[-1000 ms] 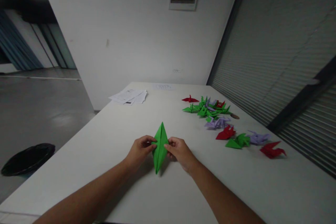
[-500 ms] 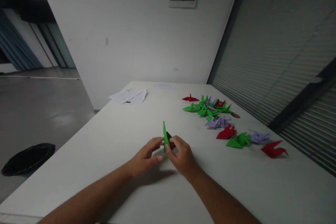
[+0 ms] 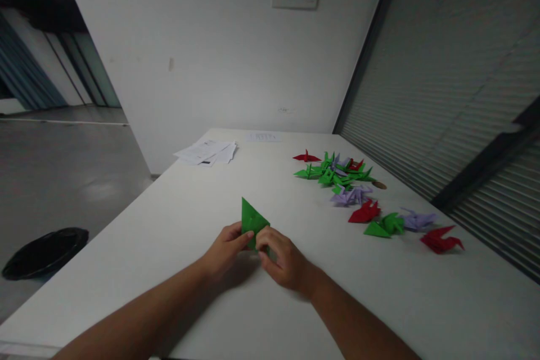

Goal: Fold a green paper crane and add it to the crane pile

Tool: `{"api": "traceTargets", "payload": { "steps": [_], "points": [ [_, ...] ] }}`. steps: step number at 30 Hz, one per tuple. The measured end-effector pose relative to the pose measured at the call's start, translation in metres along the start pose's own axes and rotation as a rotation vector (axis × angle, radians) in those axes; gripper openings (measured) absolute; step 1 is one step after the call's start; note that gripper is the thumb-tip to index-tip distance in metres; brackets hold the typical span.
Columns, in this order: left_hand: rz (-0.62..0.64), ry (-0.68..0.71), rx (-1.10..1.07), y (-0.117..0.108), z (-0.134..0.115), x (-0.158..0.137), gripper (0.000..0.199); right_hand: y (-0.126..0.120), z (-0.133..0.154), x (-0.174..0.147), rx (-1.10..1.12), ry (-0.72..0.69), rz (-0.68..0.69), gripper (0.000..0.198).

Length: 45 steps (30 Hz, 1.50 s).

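Observation:
A folded piece of green paper [image 3: 252, 218], shaped like a triangle with one corner pointing up, is held above the table in front of me. My left hand [image 3: 228, 244] pinches its lower left part, thumb on the near face. At its lower right edge, my right hand [image 3: 282, 253] has curled fingers pressed against the paper. The paper's bottom part is partly covered by the fingers.
On the white table [image 3: 169, 236], several green, purple and red paper cranes [image 3: 333, 171] lie in a heap at the right, with a red crane [image 3: 441, 240] nearest. Printed sheets [image 3: 206, 152] lie at the back left. A black-lined bin [image 3: 46, 253] stands left of the table.
The green paper has turned from nearly edge-on to showing its broad face, and its tip has shifted left. My left thumb has closed onto it; my right fingers have curled at its right edge.

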<state>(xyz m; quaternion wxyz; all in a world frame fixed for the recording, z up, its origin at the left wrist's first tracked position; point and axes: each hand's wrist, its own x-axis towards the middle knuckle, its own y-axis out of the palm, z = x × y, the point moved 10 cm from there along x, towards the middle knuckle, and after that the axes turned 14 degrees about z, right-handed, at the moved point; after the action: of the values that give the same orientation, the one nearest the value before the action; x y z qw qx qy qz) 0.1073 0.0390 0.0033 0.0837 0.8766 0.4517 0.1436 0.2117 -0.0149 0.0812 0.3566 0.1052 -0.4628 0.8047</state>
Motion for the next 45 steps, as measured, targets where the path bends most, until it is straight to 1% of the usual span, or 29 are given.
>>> {"api": "traceTargets", "payload": {
  "steps": [3,5,7,8,10,13,16,18,19,21,23,25,28,30,34,37,41,45],
  "points": [
    [-0.068,-0.050,-0.032,-0.009,0.007,0.000,0.032,-0.008,-0.007,-0.003,0.008,0.041,-0.077,0.021],
    [-0.069,-0.077,-0.044,-0.009,0.009,0.000,0.035,-0.014,-0.017,-0.007,-0.042,0.126,-0.137,0.024],
    [-0.060,-0.101,-0.040,-0.008,0.009,-0.001,0.038,-0.018,-0.032,-0.012,-0.054,0.240,-0.179,0.034],
    [-0.055,-0.111,-0.034,-0.007,0.009,-0.001,0.040,-0.018,-0.041,-0.014,-0.024,0.294,-0.188,0.039],
    [-0.038,-0.123,-0.018,-0.006,0.009,0.000,0.042,-0.013,-0.059,-0.018,0.113,0.374,-0.179,0.041],
    [-0.019,-0.116,0.015,-0.006,0.011,0.002,0.050,0.000,-0.079,-0.021,0.352,0.449,-0.142,0.035],
    [-0.074,-0.098,0.111,-0.018,0.011,0.004,0.064,0.005,-0.090,-0.024,0.434,0.510,-0.149,0.028],
    [-0.141,-0.072,0.243,-0.031,0.008,0.002,0.068,0.003,-0.094,-0.026,0.404,0.542,-0.159,0.024],
    [-0.170,-0.053,0.346,-0.036,0.003,0.001,0.066,0.001,-0.095,-0.027,0.369,0.559,-0.159,0.023],
    [-0.187,-0.010,0.621,-0.037,-0.009,-0.002,0.053,-0.002,-0.098,-0.030,0.261,0.616,-0.135,0.023],
    [-0.124,0.038,0.909,-0.024,-0.020,-0.002,0.038,-0.002,-0.101,-0.032,0.122,0.690,-0.063,0.022],
    [0.024,0.076,1.103,-0.002,-0.021,-0.001,0.029,-0.002,-0.102,-0.032,-0.032,0.733,0.026,0.021],
    [0.260,0.106,1.261,0.029,-0.014,-0.002,0.025,-0.002,-0.094,-0.029,-0.178,0.696,0.104,0.023],
    [0.336,0.111,1.336,0.038,-0.010,-0.003,0.025,-0.001,-0.087,-0.026,-0.199,0.629,0.148,0.028],
    [0.369,0.123,1.420,0.043,-0.010,-0.003,0.023,0.007,-0.079,-0.022,-0.233,0.524,0.286,0.023],
    [0.396,0.129,1.451,0.047,-0.012,-0.004,0.025,0.009,-0.078,-0.021,-0.249,0.491,0.334,0.022],
    [0.431,0.106,1.437,0.051,-0.013,-0.004,0.026,0.007,-0.077,-0.020,-0.216,0.469,0.300,0.023],
    [0.425,0.116,1.382,0.050,-0.016,-0.005,0.023,0.005,-0.077,-0.022,-0.133,0.479,0.257,0.028]
  ]
}}
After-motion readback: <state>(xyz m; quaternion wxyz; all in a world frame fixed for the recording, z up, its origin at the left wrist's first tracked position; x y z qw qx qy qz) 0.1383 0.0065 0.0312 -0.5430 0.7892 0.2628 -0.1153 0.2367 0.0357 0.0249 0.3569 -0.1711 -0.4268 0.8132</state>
